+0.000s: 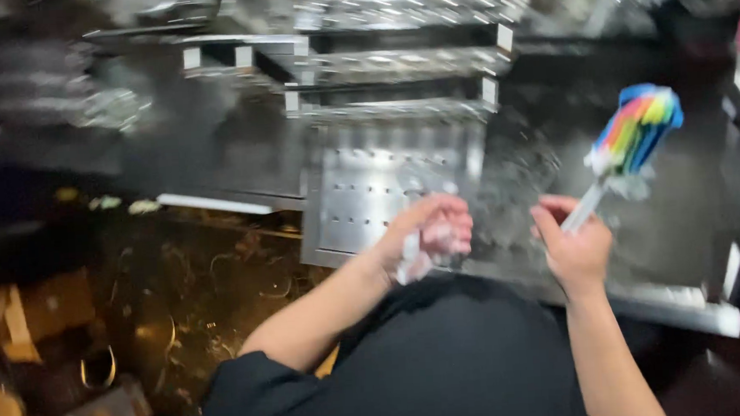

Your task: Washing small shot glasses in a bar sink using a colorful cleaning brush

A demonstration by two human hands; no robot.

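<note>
a person in a dark top stands at a steel sink (678,297), both hands raised over its near rim. the right hand (576,248) is closed in a fist around the pale handle of a bottle brush (628,140), thumb up along the stem; the brush points up and to the right, its rainbow-striped head well above and beyond the hand, over the wet basin. the left hand (428,230) is curled shut around something small, pale and glassy, too blurred to name, with a little of it showing below the palm. the two hands are near each other but apart, the left one lower left of the brush head and level with the brush handle. behind the left hand a perforated metal tray (361,200) lies on the sink, and beyond it a metal rack (396,63) with several bars runs across. to the left, the dark floor (179,277) is strewn with scraps and cardboard (29,314). the whole view is smeared by motion.
</note>
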